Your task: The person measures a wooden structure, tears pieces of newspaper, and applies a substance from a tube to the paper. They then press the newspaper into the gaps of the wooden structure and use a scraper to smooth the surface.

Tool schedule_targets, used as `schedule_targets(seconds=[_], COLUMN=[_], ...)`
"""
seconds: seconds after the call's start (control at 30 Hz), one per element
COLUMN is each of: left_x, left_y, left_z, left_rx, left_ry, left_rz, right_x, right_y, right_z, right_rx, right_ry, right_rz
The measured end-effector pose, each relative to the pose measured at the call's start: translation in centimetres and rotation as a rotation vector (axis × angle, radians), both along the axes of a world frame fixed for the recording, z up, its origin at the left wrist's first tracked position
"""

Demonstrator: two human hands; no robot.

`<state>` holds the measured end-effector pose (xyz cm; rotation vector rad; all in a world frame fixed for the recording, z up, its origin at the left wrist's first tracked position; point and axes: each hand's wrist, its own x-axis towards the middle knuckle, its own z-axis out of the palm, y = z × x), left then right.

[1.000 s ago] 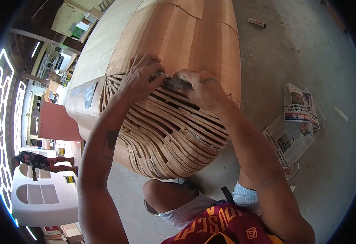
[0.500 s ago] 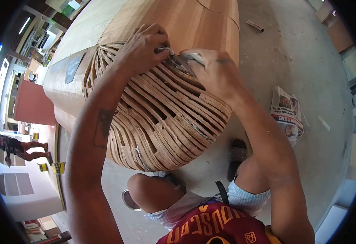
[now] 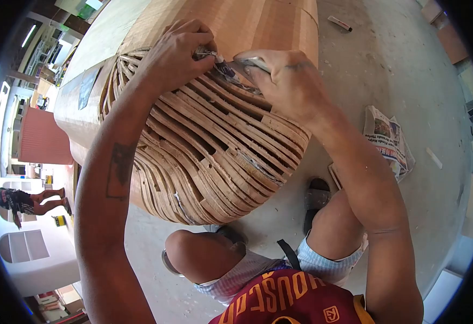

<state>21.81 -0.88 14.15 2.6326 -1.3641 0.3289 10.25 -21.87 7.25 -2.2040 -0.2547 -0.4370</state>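
Note:
In the head view, a large rounded wooden piece [image 3: 215, 173] has its end built from many curved slats with open gaps between them. My left hand [image 3: 185, 54] is closed at the upper slats, pinching a crumpled strip of printed newspaper [image 3: 224, 70]. The strip runs down into a gap toward my right hand. My right hand [image 3: 293, 78] is closed around a flat grey scraper [image 3: 243, 69], whose blade lies against the strip and the slats. Most of the scraper's handle is hidden by my fingers. Bits of paper [image 3: 255, 163] show in lower gaps.
On the floor to the right lie folded newspaper sheets [image 3: 387, 141] and a small tube [image 3: 339, 23]. A round can [image 3: 170, 263] stands by my left knee. Another person [image 3: 28, 201] stands at far left, near a yellow-black container [image 3: 59, 221] and a pink panel [image 3: 44, 136].
Both hands have shifted slightly up and left in view, along with the wooden piece. More of the printed strip shows between them. The person at far left has changed posture.

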Motion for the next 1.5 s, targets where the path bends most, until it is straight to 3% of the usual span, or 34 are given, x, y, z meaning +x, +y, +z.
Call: schedule_targets(seconds=[0.13, 0.3, 0.4, 0.53, 0.83, 0.93, 1.03, 1.17, 1.27, 1.4, 1.5], left_x=[-0.1, 0.2, -0.6, 0.0, -0.2, -0.7, -0.4, -0.1, -0.3, -1.0, -1.0], left_y=[-0.1, 0.3, 0.3, 0.8, 0.5, 0.2, 0.5, 0.5, 0.7, 0.4, 0.4], left_z=[0.2, 0.7, 2.2, 1.4, 1.3, 1.5, 1.2, 1.2, 1.3, 1.4, 1.6], left_rx=[0.027, 0.058, 0.129, 0.096, -0.048, -0.036, -0.048, -0.104, -0.124, -0.107, -0.102], left_ry=[0.023, -0.041, 0.16, 0.068, 0.204, 0.214, 0.136, 0.222, 0.219, 0.246, 0.257], left_rz=[0.028, -0.135, -0.051, -0.065, 0.008, 0.087, 0.007, 0.061, 0.069, 0.109, 0.125], right_x=[1.1, 1.2, 1.0, 1.0, -1.3, 0.9, 2.3, 0.9, -0.2, 2.0, 1.9], right_y=[1.6, 1.0, 1.1, 0.6, -1.6, 0.8, 1.1, 0.8, -0.3, 2.4, 2.4], right_z=[-0.3, -0.6, -0.6, 0.1, 1.9, -0.2, -0.3, 0.1, 1.7, -1.0, -0.8], right_rx=[-0.165, -0.064, -0.062, -0.086, 0.094, -0.08, -0.022, -0.014, 0.135, -0.065, -0.053], right_ry=[0.02, 0.068, 0.099, 0.193, -0.07, -0.001, 0.026, -0.051, -0.069, -0.047, -0.056], right_rz=[-0.001, 0.027, 0.025, 0.05, 0.037, -0.047, -0.032, -0.002, 0.023, 0.041, 0.04])
